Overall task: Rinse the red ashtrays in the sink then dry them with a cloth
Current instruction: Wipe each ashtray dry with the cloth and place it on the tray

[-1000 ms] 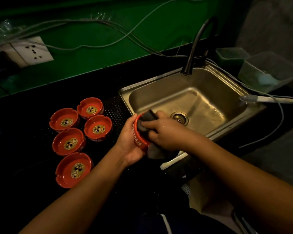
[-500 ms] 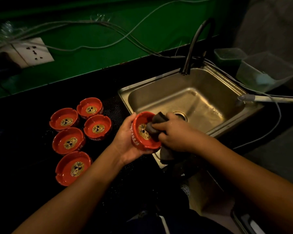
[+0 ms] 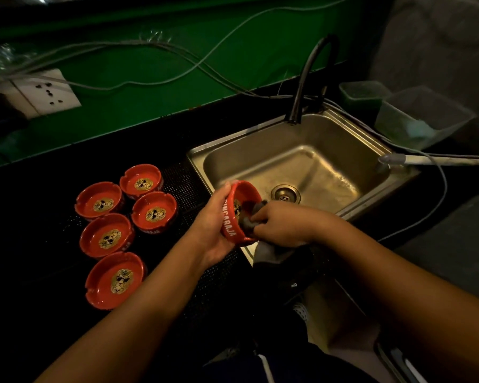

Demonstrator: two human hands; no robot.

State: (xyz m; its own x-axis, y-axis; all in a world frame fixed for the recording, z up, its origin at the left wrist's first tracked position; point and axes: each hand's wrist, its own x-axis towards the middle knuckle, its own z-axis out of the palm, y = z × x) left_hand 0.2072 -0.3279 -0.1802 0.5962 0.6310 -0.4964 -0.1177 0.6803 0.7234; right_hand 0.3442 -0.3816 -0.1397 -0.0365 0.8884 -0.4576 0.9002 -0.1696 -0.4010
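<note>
Dim light falls on a black surface (image 3: 53,222) below a green painted wall (image 3: 150,78). A white wall socket plate (image 3: 46,91) sits at left, with pale cables (image 3: 163,45) strung across. Grey floor (image 3: 454,230) shows at right.

A second ago the ashtray (image 3: 239,211) in the left hand (image 3: 213,225) stood on edge with the right hand (image 3: 281,223) and the dark cloth (image 3: 249,221) covering its mouth. Half a second ago it had tipped so its bowl faced up and open. Now it is turned back on edge, its mouth facing right. The cloth is pushed deeper into the bowl. Both hands have moved a little farther, over the near left corner of the sink (image 3: 371,145).
</note>
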